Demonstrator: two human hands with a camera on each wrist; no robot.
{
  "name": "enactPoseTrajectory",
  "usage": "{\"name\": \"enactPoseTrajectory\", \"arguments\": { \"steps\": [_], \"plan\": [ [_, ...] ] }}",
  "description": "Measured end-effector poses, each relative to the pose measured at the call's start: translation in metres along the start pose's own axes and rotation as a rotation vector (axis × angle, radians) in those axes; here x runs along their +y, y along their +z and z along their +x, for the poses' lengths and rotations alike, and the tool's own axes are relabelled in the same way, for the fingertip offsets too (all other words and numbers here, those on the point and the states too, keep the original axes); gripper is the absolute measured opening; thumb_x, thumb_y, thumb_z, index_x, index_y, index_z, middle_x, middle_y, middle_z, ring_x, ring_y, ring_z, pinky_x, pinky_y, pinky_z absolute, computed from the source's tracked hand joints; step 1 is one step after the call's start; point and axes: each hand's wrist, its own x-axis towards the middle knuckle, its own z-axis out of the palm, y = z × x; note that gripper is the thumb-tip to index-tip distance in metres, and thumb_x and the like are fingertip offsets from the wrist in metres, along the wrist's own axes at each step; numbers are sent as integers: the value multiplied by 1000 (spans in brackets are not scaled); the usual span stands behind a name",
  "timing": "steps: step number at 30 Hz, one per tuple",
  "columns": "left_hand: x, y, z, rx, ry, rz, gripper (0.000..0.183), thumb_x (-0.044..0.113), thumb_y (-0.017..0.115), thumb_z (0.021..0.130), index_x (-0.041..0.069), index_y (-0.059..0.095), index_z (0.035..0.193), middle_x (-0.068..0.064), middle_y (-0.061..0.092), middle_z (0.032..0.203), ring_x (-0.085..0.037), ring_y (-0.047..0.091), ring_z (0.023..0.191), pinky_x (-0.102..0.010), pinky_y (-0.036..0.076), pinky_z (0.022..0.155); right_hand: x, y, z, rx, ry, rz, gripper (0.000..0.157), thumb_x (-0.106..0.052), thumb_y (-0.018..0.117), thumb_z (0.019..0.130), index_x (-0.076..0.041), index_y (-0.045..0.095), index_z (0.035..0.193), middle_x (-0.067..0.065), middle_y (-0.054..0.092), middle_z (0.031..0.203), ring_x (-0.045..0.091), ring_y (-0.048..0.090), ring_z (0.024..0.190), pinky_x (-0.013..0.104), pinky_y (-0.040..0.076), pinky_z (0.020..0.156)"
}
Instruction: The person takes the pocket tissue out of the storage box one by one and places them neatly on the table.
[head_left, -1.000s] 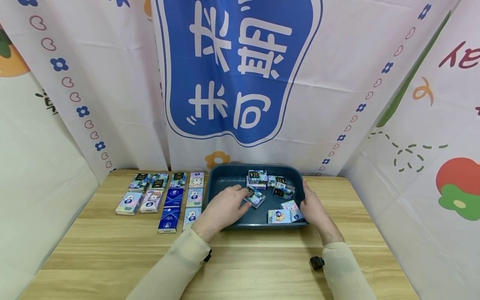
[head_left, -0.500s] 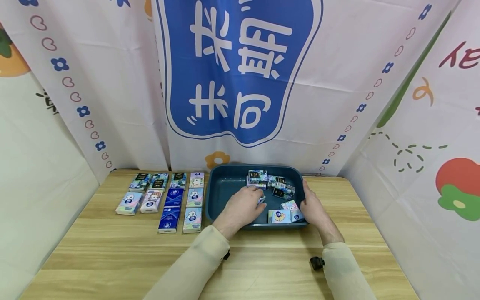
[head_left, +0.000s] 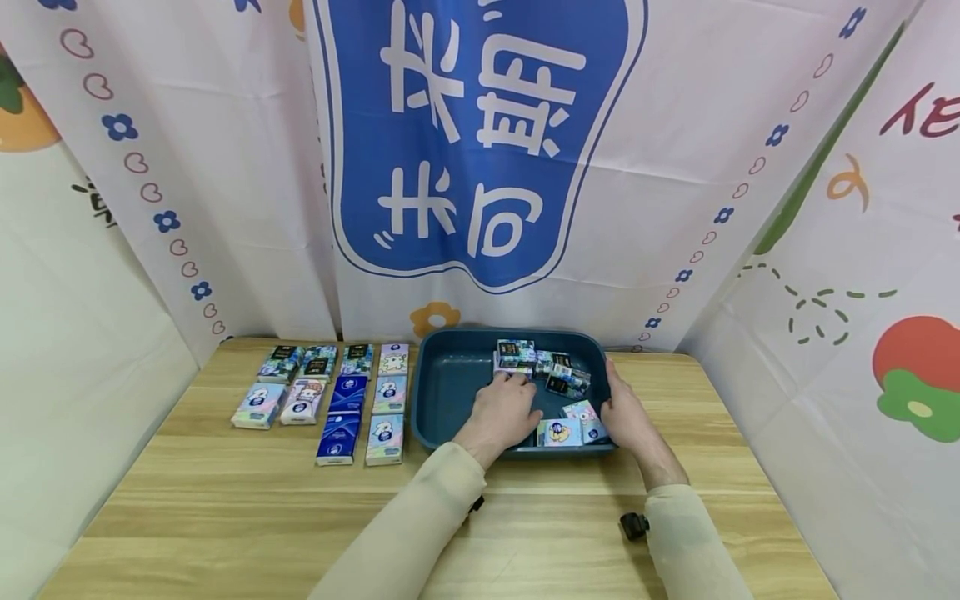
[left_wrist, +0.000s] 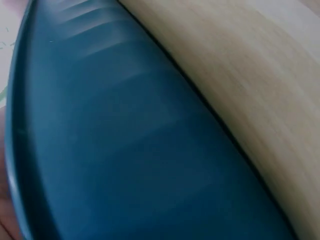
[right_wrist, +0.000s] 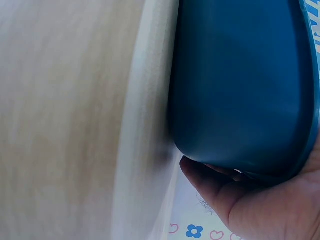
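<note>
My left hand [head_left: 502,412] reaches over the front wall into the dark teal plastic tray [head_left: 450,383]. Its fingers and thumb cover the spot where a dark floral tissue pack lay, and the pack is hidden beneath them. Just beyond the fingertips are several packs, among them a dark floral pack [head_left: 516,351]. To the hand's right lie a pale blue cartoon pack [head_left: 558,432] and another light pack [head_left: 582,412]. My right hand [head_left: 628,417] grips the tray's right end. In the right wrist view, the thumb [right_wrist: 200,177] lies against the outside of the end wall.
Left of the tray, several tissue packs are laid out in columns on the wooden table [head_left: 225,517]: dark floral packs [head_left: 318,363], blue packs [head_left: 337,437] and pastel cartoon packs [head_left: 386,439]. A printed curtain [head_left: 255,208] hangs behind the table.
My left hand has moved rightward inside the tray, over the dark floral pack, which no longer shows. My right hand and the tray have stayed in place.
</note>
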Motion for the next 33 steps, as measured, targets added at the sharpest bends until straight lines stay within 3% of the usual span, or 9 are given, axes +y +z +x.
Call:
{"name": "enactPoseTrajectory", "arguments": {
  "steps": [6, 14, 20, 25, 28, 31, 33],
  "plan": [
    [0, 0, 3, -6, -21, -24, 50, 46, 76, 115, 17, 77, 155, -6, 72, 164, -31, 67, 150, -51, 71, 111, -1, -1, 0, -1, -2, -3, 83, 8, 36, 113, 1, -2, 186, 36, 10, 193, 59, 18, 180, 72, 17, 148],
    [-6, 0, 5, 11, 17, -91, 45, 36, 80, 114, 11, 78, 151, -12, 75, 161, -34, 69, 149, -50, 65, 123, -2, -1, -1, -2, 8, 6, 83, 8, 37, 114, -1, -2, 187, 36, 10, 194, 58, 18, 180, 72, 18, 148],
    [-11, 1, 5, 51, 72, -14, 28, 31, 90, 107, 17, 86, 130, -5, 84, 139, -27, 76, 134, -42, 64, 121, -1, -1, 0, 3, 3, -6, 84, 8, 38, 113, 0, -2, 187, 36, 10, 193, 59, 18, 180, 72, 17, 148],
    [-14, 3, 7, 95, 66, -13, 13, 15, 86, 109, 19, 89, 120, -4, 85, 131, -26, 79, 125, -42, 68, 114, 0, 0, -1, 8, 1, -4, 82, 7, 37, 114, 0, -2, 187, 36, 11, 193, 58, 18, 180, 71, 17, 148],
    [-15, 10, 10, 87, 61, -12, 23, 6, 79, 111, 20, 88, 127, -5, 83, 139, -29, 77, 128, -44, 70, 111, -1, -1, -2, 11, -1, -3, 81, 7, 37, 114, 1, -1, 186, 35, 10, 194, 58, 17, 180, 71, 16, 148],
    [-27, 49, 27, 129, 117, 53, 24, 12, 73, 117, 25, 88, 129, -1, 83, 137, -22, 74, 129, -47, 65, 120, -1, -1, -2, 12, -4, -3, 82, 7, 37, 114, 1, -1, 186, 35, 10, 194, 58, 16, 180, 71, 16, 148],
    [-29, 57, 31, 126, 135, 96, 22, 17, 75, 116, 26, 89, 131, 0, 83, 136, -20, 74, 131, -49, 61, 125, 0, 1, -2, 10, -5, -5, 82, 7, 37, 114, 0, -1, 187, 35, 10, 194, 58, 17, 180, 71, 16, 148]
  ]
}}
